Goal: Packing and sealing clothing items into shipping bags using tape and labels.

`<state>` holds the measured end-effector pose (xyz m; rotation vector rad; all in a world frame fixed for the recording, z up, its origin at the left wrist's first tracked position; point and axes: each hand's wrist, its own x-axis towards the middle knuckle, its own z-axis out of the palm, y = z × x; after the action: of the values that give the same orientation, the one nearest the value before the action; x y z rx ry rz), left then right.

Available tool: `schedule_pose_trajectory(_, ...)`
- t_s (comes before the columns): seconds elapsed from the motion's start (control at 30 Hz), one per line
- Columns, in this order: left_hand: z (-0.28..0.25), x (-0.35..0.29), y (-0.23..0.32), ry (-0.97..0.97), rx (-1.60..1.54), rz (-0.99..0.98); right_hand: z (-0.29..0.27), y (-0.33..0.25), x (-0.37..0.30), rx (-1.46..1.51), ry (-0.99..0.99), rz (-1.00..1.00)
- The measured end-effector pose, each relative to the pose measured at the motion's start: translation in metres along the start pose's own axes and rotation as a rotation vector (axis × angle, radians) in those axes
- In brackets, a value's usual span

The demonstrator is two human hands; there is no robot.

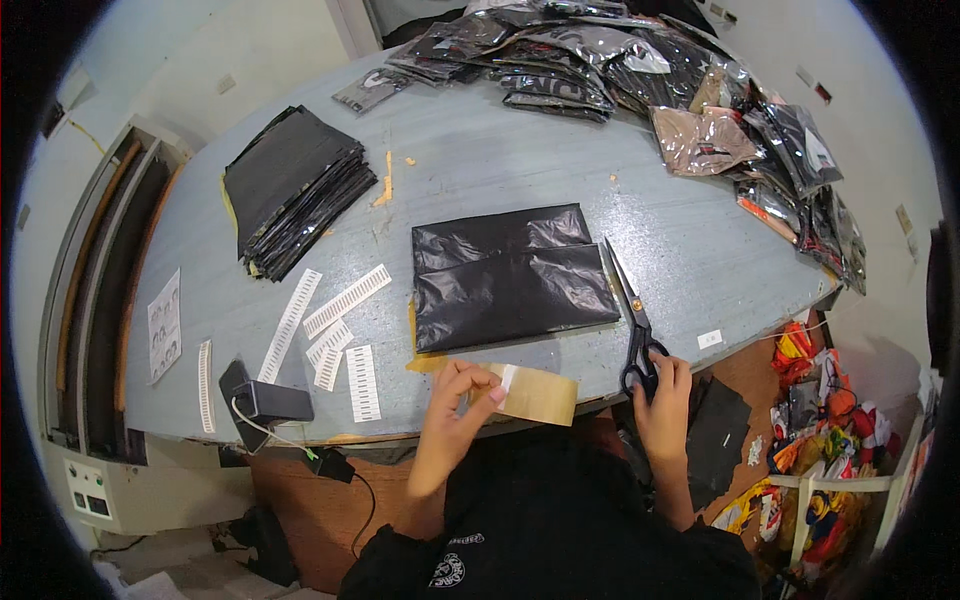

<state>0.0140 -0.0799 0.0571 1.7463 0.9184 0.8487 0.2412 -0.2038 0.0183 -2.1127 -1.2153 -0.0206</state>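
A wide roll of brown packing tape (545,400) is in my left hand (450,415), at the table's near edge. My thumb and fingers pinch the roll's left side, where a small white strip shows. My right hand (664,405) has its fingers on the black handles of a pair of scissors (640,325). The scissors lie on the table, blades pointing away from me and nearly closed. Between and beyond my hands rests a folded black plastic packet (510,280). Some yellow-brown tape (430,362) shows along its lower left edge.
A stack of black plastic bags (300,185) stands at the left. Barcode label strips (345,302) and a dark box-shaped device with a cable (275,402) lie nearer. Clear-bagged garments (600,60) heap along the far and right edges. Colourful scraps (825,440) fill a floor bin at right.
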Motion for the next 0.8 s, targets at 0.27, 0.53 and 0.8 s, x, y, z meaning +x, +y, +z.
schedule_pose_trajectory(0.27,-0.001,-0.025,-0.007,0.061,-0.393,-0.225,-0.008,0.02,0.008,0.018,-0.113,0.106)
schedule_pose_trajectory(0.53,0.007,-0.041,0.013,0.172,-0.039,-0.033,-0.04,0.061,0.018,0.522,-0.395,0.405)
schedule_pose_trajectory(0.8,0.007,-0.034,0.019,0.187,-0.067,-0.055,-0.043,0.011,-0.027,1.339,-0.441,0.313)
